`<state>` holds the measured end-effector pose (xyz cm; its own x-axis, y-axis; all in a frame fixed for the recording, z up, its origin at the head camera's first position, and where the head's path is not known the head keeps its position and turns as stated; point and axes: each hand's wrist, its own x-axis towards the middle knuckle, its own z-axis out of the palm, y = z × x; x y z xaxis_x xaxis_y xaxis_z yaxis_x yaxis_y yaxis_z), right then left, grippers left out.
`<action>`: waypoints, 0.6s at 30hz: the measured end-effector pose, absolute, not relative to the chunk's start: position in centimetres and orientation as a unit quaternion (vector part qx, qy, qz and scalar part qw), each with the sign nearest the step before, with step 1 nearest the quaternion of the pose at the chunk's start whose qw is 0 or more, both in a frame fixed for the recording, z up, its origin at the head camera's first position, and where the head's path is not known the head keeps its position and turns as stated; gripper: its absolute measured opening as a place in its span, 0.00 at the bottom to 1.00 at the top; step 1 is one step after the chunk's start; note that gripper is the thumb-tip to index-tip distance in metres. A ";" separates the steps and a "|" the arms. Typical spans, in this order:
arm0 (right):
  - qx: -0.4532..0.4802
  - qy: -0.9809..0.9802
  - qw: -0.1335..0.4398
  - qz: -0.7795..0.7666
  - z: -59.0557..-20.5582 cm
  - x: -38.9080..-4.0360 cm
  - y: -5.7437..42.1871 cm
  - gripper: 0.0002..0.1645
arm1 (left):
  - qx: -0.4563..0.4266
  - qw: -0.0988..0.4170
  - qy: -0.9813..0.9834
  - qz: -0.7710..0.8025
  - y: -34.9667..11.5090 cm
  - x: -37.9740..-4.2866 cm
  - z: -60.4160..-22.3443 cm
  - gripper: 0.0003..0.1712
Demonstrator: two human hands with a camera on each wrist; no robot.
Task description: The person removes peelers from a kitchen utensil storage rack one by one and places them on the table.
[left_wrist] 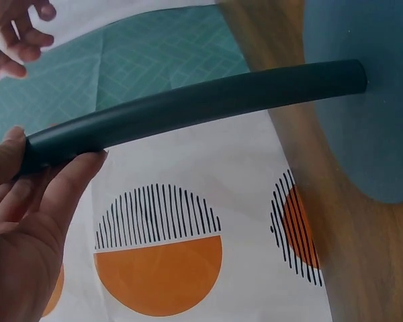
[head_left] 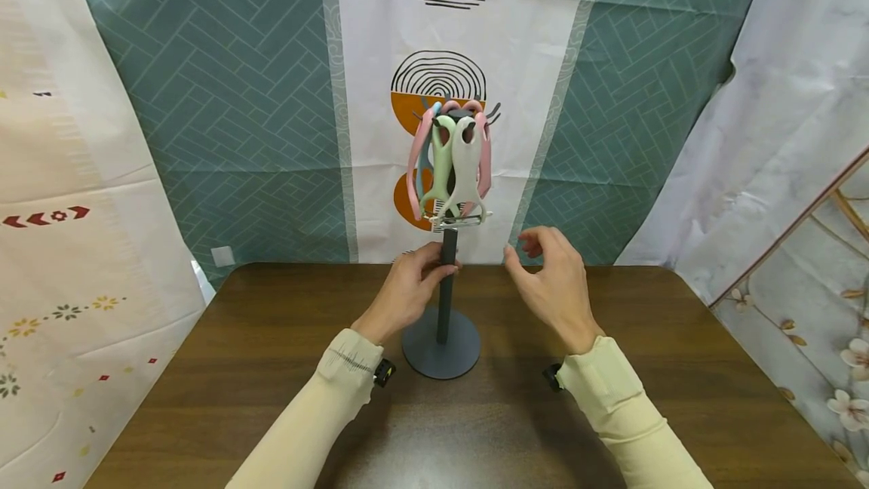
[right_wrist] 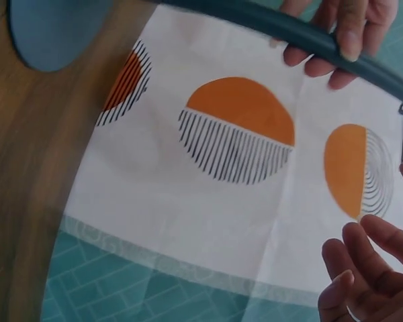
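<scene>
A dark grey utensil stand stands upright on the table, its pole (head_left: 445, 308) rising from a round base (head_left: 441, 364). My left hand (head_left: 406, 289) grips the pole below the hanging tools, thumb on one side and fingers on the other. From hooks at the top hang several Y-shaped peelers, blades down: a green peeler (head_left: 441, 161) and a white peeler (head_left: 466, 161) in front, with pink and blue handles around them. To the right of the pole, my right hand (head_left: 553, 278) is held in the air with loosely bent fingers and nothing in it.
The brown wooden table (head_left: 271, 376) reaches back to a hanging cloth (head_left: 258, 96) with green and white panels and orange circles. Pale patterned cloths hang on the left and right sides. A small white square (head_left: 222, 256) shows by the table's back left corner.
</scene>
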<state>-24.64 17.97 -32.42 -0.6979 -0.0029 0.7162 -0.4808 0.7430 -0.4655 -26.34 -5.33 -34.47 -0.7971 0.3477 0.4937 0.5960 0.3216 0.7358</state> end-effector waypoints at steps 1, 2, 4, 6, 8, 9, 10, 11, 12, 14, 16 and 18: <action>0.142 -0.859 0.362 0.332 -32.3 -24.5 17.9 0.14 | -0.290 0.122 -0.804 -0.504 -5.3 -26.3 -34.4 0.09; 0.144 -0.858 0.362 0.334 -32.1 -24.3 17.8 0.14 | -0.287 0.123 -0.806 -0.504 -5.3 -26.3 -34.4 0.09; 0.150 -0.856 0.363 0.337 -31.9 -24.0 17.6 0.14 | -0.279 0.121 -0.808 -0.506 -5.2 -26.2 -34.4 0.10; 0.156 -0.852 0.368 0.338 -31.6 -23.9 17.4 0.14 | -0.276 0.121 -0.806 -0.510 -5.2 -26.2 -34.4 0.10; 0.163 -0.849 0.372 0.339 -31.4 -23.8 17.3 0.14 | -0.274 0.123 -0.804 -0.514 -5.2 -26.2 -34.4 0.10; 0.166 -0.846 0.374 0.341 -31.4 -23.8 17.2 0.15 | -0.273 0.124 -0.802 -0.516 -5.2 -26.2 -34.4 0.10; 0.169 -0.844 0.376 0.343 -31.3 -23.8 17.2 0.15 | -0.274 0.125 -0.801 -0.517 -5.2 -26.2 -34.5 0.10; 0.170 -0.843 0.377 0.345 -31.3 -23.8 17.2 0.16 | -0.273 0.126 -0.801 -0.518 -5.2 -26.2 -34.5 0.10; 0.172 -0.841 0.378 0.347 -31.3 -23.8 17.2 0.16 | -0.272 0.126 -0.800 -0.520 -5.2 -26.2 -34.4 0.09; 0.176 -0.838 0.379 0.352 -31.4 -23.9 17.2 0.17 | -0.269 0.125 -0.799 -0.522 -5.1 -26.2 -34.5 0.09; 0.179 -0.835 0.379 0.356 -31.4 -23.9 17.2 0.18 | -0.267 0.124 -0.798 -0.525 -5.1 -26.2 -34.5 0.09; 0.182 -0.831 0.382 0.361 -31.3 -23.9 17.2 0.19 | -0.266 0.124 -0.797 -0.528 -5.1 -26.3 -34.5 0.09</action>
